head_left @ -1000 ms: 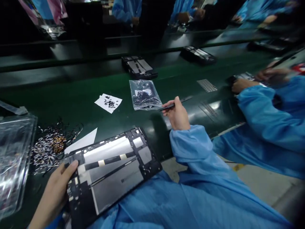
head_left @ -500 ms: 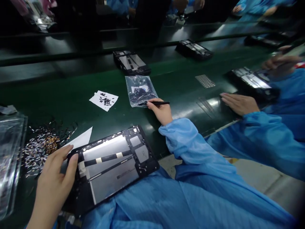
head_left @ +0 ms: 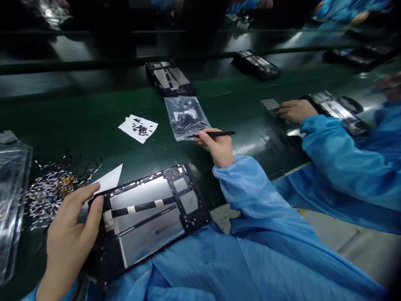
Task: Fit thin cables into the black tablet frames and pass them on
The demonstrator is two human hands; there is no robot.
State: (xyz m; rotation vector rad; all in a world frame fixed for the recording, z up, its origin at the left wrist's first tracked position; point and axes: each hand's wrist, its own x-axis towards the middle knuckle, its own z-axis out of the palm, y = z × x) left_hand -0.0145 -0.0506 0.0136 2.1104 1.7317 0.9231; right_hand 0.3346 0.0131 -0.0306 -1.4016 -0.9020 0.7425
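Note:
My left hand (head_left: 73,225) grips the left edge of an opened tablet chassis (head_left: 147,217) that rests partly on my lap and partly on the green bench. The chassis shows a silver plate, black frame and a flat cable across it. My right hand (head_left: 217,147) is closed on thin black tweezers (head_left: 216,134), whose tip touches a clear plastic bag (head_left: 185,118) of small black parts. A white paper (head_left: 138,127) with small black screws lies to the left of that bag.
A heap of small metal parts (head_left: 46,190) and a clear tray (head_left: 11,200) lie at the left. More open tablets (head_left: 169,78) (head_left: 255,65) sit on the belt. A co-worker's hand (head_left: 294,110) in a blue sleeve reaches over another tablet (head_left: 336,108) at the right.
My right hand swung the tweezers from pointing away to touching the bag. My left hand moved further onto the chassis edge. The co-worker's hand moved toward the tablet at the right.

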